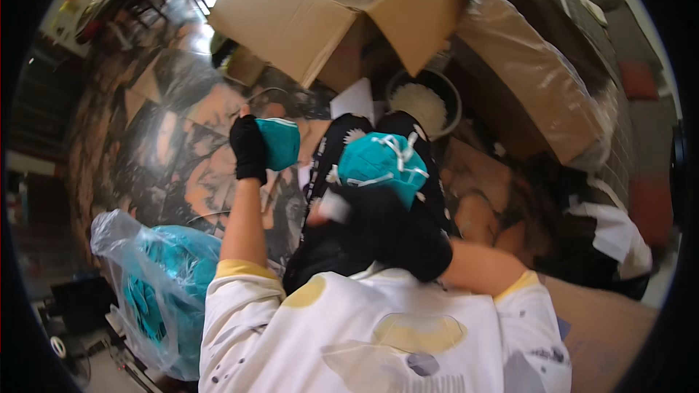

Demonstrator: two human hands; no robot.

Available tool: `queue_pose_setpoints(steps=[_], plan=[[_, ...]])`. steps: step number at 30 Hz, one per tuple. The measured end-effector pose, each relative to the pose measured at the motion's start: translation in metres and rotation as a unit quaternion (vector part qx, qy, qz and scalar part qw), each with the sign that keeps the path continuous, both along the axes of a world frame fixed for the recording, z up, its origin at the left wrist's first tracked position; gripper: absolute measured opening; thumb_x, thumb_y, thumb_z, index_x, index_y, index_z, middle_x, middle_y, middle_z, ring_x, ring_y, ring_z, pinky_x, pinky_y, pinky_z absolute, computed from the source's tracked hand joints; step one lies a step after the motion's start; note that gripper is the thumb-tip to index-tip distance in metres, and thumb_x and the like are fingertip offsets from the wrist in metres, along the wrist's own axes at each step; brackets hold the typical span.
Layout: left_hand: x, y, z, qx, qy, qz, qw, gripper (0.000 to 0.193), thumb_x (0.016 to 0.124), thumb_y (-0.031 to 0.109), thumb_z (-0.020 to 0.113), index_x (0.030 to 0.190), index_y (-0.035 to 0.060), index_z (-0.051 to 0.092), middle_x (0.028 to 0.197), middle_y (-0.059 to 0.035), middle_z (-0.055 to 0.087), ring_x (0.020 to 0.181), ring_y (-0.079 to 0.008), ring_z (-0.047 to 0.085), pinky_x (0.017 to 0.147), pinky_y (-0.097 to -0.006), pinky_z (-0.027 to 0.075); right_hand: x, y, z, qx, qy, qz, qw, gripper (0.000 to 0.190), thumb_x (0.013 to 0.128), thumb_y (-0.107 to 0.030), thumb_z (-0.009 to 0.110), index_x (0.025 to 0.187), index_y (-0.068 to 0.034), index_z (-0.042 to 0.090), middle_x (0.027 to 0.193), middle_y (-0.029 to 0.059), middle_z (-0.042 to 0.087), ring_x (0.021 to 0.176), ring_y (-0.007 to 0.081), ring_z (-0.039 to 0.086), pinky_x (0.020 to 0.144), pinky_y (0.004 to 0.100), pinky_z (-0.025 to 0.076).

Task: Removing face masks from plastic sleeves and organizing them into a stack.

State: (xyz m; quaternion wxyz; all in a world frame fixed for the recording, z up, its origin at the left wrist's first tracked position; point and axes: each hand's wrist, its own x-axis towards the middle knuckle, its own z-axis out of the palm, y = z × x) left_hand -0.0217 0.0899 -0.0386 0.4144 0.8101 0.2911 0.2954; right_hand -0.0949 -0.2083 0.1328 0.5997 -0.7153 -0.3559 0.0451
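My left hand (pixel 250 147), in a black fingerless glove, holds a teal cup-shaped face mask (pixel 279 143) out over the floor. My right hand (pixel 371 218), also black-gloved, is blurred and close above my lap. Something small and white shows at its fingertips, too blurred to name. More teal masks with white straps (pixel 382 162) rest on my thighs, just beyond the right hand. A clear plastic bag (pixel 164 284) full of teal masks lies at my left side.
Ahead stands an open cardboard box (pixel 284 21) with plastic film on it. A round dark bucket (pixel 456 103) with whitish contents sits beyond my knees. Plastic-covered cardboard (pixel 535 76) leans at the right, near white crumpled material (pixel 617 234). Another cardboard piece (pixel 600 327) lies at the lower right.
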Motion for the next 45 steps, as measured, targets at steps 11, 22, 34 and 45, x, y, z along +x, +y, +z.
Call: queue_pose_setpoints(steps=[11, 22, 34, 45], plan=[[-0.105, -0.135, 0.057, -0.089, 0.122, -0.345, 0.926, 0.044, 0.101, 0.043, 0.052, 0.090, 0.0015, 0.063, 0.072, -0.0137, 0.059, 0.067, -0.0255, 0.057, 0.065, -0.0370, 0.044, 0.291, -0.320, 0.094, -0.279, -0.503, -0.507, 0.642, 0.025, 0.095, -0.031, 0.066, 0.096, -0.007, 0.068, 0.087, 0.0160, 0.068, 0.082, 0.0358, 0.067, 0.071, 0.0405, 0.053], [-0.138, -0.091, 0.085, -0.216, 0.251, -0.469, 0.819, 0.047, 0.078, 0.028, 0.086, 0.108, 0.0028, 0.059, 0.091, -0.0067, 0.067, 0.088, -0.0156, 0.064, 0.077, -0.0338, 0.052, 0.349, -0.553, 0.054, -0.656, -0.292, -0.443, 0.537, 0.044, 0.091, -0.045, 0.058, 0.092, -0.003, 0.073, 0.099, 0.0220, 0.070, 0.095, 0.0386, 0.066, 0.085, 0.0502, 0.050], [-0.258, 0.024, 0.042, -0.360, -0.072, 0.055, 0.929, 0.051, 0.091, 0.034, 0.072, 0.130, 0.0048, 0.058, 0.109, -0.0046, 0.068, 0.097, -0.0153, 0.065, 0.078, -0.0343, 0.056, 0.239, -0.297, -0.094, -0.399, 0.217, -0.022, 0.891, 0.024, 0.094, -0.013, 0.061, 0.115, -0.003, 0.066, 0.100, 0.0060, 0.066, 0.092, 0.0142, 0.062, 0.080, 0.0283, 0.051], [-0.532, 0.260, 0.100, 0.272, 0.323, 0.387, 0.820, 0.046, 0.093, 0.040, 0.068, 0.120, 0.0034, 0.063, 0.113, -0.0096, 0.070, 0.106, -0.0255, 0.064, 0.091, -0.0400, 0.049, 0.140, -0.140, -0.076, -0.391, 0.166, 0.081, 0.902, 0.028, 0.098, -0.021, 0.060, 0.119, -0.003, 0.064, 0.107, 0.0067, 0.065, 0.098, 0.0148, 0.061, 0.085, 0.0298, 0.048]])
